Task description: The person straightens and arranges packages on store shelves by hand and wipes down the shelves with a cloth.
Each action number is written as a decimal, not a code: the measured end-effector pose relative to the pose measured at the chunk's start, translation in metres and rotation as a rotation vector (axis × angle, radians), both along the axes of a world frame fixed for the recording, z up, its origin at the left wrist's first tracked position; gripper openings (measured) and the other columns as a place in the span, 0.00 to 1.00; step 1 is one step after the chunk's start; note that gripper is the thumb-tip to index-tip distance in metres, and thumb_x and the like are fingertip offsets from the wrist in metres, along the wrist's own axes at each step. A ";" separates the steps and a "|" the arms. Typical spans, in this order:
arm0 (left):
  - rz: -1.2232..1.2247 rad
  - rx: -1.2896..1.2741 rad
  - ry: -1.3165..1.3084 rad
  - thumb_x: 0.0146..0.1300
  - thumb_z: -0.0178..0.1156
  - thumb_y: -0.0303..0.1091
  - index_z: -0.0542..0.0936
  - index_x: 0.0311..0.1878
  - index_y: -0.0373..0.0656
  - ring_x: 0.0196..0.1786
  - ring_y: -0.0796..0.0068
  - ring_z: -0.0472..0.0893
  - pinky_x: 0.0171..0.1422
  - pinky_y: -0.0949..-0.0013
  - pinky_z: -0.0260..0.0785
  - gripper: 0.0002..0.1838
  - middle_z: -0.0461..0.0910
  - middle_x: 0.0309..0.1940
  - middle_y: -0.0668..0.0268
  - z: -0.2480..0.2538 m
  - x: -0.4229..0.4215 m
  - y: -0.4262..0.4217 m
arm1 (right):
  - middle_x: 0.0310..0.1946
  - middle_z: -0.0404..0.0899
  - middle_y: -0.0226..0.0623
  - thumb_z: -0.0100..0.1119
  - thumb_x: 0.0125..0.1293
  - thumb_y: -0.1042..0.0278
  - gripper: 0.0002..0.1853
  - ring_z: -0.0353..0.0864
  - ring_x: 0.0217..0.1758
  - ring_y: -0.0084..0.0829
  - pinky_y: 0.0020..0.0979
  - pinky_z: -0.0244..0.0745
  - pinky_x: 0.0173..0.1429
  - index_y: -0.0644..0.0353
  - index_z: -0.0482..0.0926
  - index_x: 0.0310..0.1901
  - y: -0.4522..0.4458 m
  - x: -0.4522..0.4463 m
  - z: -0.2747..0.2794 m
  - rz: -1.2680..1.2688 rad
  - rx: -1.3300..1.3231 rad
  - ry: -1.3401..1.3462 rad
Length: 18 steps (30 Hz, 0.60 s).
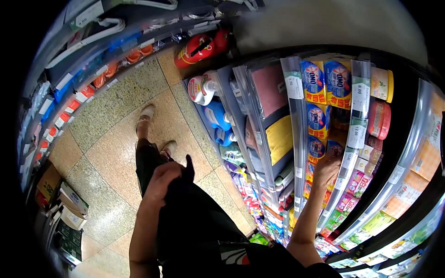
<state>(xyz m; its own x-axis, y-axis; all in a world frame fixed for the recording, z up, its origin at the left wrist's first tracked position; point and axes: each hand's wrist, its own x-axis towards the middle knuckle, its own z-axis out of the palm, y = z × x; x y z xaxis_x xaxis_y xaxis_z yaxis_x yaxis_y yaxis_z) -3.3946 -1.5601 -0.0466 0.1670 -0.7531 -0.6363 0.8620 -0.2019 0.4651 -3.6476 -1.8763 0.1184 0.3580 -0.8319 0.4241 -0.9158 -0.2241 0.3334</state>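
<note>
My right hand (328, 167) reaches into a shelf row of yellow-and-blue OMO packs. Its fingers curl about one OMO pack (334, 148), partly hidden by the shelf's clear price strip (357, 134). More OMO packs (318, 118) stand stacked directly left of it, and a dark gap shows above it in the row. Low in front of my body, my left hand (166, 178) is closed. A dark piece sticks up beside its fingers against my black clothing, and I cannot make out what it is.
Pink and yellow folded cloths (279, 139) and blue bottles (217, 116) fill the shelves to the left. A red fire extinguisher (197, 50) stands at the aisle's end. Cardboard boxes (72, 204) sit on the tiled floor (116, 171). Another stocked shelf (76, 99) lines the opposite side.
</note>
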 end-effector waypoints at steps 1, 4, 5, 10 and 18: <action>-0.036 -0.006 0.042 0.58 0.55 0.31 0.77 0.31 0.37 0.31 0.85 0.72 0.36 0.79 0.64 0.07 0.74 0.26 0.72 0.016 0.007 -0.010 | 0.40 0.72 0.64 0.53 0.65 0.61 0.23 0.73 0.43 0.61 0.53 0.67 0.47 0.73 0.66 0.53 0.003 0.008 -0.004 0.104 -0.079 0.110; -0.049 -0.106 -0.074 0.57 0.57 0.27 0.75 0.29 0.39 0.32 0.85 0.71 0.37 0.80 0.64 0.03 0.73 0.26 0.73 0.035 0.011 -0.035 | 0.52 0.67 0.63 0.54 0.64 0.59 0.31 0.66 0.54 0.62 0.56 0.60 0.58 0.72 0.59 0.62 0.009 0.041 -0.010 0.268 -0.077 0.164; -0.094 -0.193 -0.438 0.57 0.55 0.24 0.75 0.34 0.39 0.34 0.85 0.71 0.41 0.81 0.63 0.02 0.72 0.30 0.72 0.040 0.017 -0.049 | 0.52 0.67 0.62 0.54 0.63 0.60 0.31 0.67 0.54 0.61 0.54 0.62 0.57 0.72 0.59 0.62 0.006 0.052 -0.008 0.286 -0.084 0.166; -0.135 -0.346 -0.848 0.58 0.58 0.23 0.70 0.49 0.41 0.39 0.82 0.74 0.45 0.77 0.66 0.15 0.74 0.32 0.69 0.115 0.060 -0.133 | 0.37 0.75 0.64 0.50 0.61 0.71 0.19 0.75 0.40 0.59 0.50 0.71 0.45 0.72 0.67 0.52 -0.030 0.072 -0.004 0.129 0.160 0.052; -0.461 -0.304 -1.579 0.56 0.60 0.41 0.62 0.63 0.38 0.50 0.48 0.76 0.51 0.53 0.71 0.33 0.71 0.53 0.48 0.180 0.096 -0.264 | 0.50 0.75 0.51 0.55 0.60 0.63 0.18 0.76 0.52 0.53 0.46 0.71 0.57 0.60 0.75 0.51 -0.092 0.049 -0.050 0.221 -0.074 -0.042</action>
<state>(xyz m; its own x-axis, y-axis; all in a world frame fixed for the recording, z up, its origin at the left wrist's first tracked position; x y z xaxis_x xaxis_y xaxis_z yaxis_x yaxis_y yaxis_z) -3.2989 -1.8243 0.1338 0.2025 -0.9744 0.0979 -0.5611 -0.0334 0.8271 -3.5981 -1.9681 0.0684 0.5087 -0.7012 0.4996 -0.8606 -0.3972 0.3188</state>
